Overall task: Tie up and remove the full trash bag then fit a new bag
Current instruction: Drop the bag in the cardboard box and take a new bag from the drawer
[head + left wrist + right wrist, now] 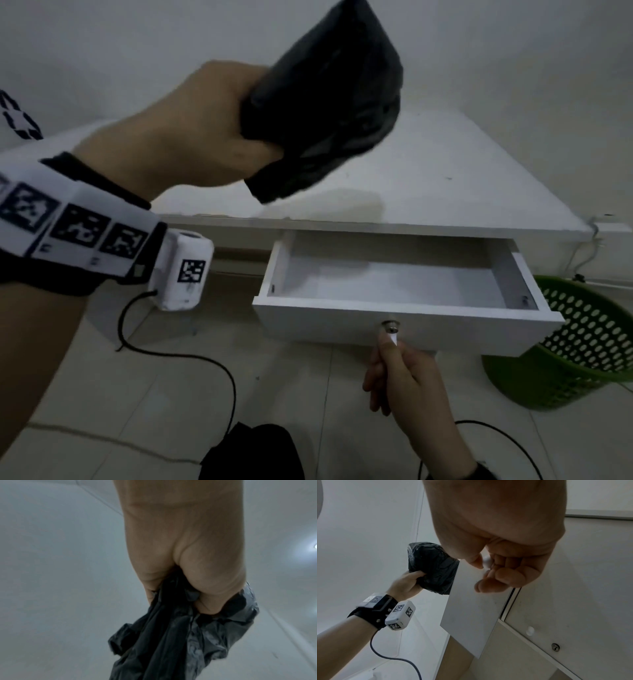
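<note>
The left hand [191, 130] grips the folded new bag [325, 102]; the right hand [404, 373] pinches the drawer knob [389, 325] (drawer open). Next, I think: close it, then line the green basket [589, 346].

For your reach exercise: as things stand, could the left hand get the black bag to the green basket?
Probably not directly: the left hand holds the black bag high on the far side, and the open drawer juts out partly over the green basket.
</note>
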`<state>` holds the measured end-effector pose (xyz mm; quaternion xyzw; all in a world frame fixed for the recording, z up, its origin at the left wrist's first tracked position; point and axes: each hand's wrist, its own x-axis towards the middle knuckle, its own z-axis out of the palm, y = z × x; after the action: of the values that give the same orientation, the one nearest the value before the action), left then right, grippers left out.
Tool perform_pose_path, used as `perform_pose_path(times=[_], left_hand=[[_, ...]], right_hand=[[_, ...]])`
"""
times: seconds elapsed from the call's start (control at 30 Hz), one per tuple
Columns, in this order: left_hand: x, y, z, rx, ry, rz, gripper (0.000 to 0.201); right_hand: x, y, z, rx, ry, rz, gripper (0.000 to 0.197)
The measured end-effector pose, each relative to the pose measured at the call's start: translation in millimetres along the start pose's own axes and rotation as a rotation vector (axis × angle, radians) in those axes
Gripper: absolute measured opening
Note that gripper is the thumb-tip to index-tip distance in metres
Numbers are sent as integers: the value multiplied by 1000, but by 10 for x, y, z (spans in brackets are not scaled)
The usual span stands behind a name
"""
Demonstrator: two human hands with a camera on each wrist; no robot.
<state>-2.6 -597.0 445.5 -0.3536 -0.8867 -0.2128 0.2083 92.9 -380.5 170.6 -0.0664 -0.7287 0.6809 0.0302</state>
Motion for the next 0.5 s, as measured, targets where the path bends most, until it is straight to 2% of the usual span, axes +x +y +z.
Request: perform_pose_path(times=[0.07,0.1,0.2,0.27,0.37,0.5], left_hand=[[41,-76,29,40,52,-46,9],[63,-128,101,71,30,-61,6],[72,-335,474,217,-238,-160,18],[13,-480,709,210,-325,-221,30],[-34,-587,834,155,-241,-270,44],[-30,-625,858,131,-235,-281,40]], right_hand=[[27,10,4,10,1,10,56],[33,8,9,11,2,13,57],[68,-49,55,20,10,10,56],[145,-140,77,27,11,16,55],[447,-305,80,34,11,43,51],[1140,-443,83,-10,104,30,50]])
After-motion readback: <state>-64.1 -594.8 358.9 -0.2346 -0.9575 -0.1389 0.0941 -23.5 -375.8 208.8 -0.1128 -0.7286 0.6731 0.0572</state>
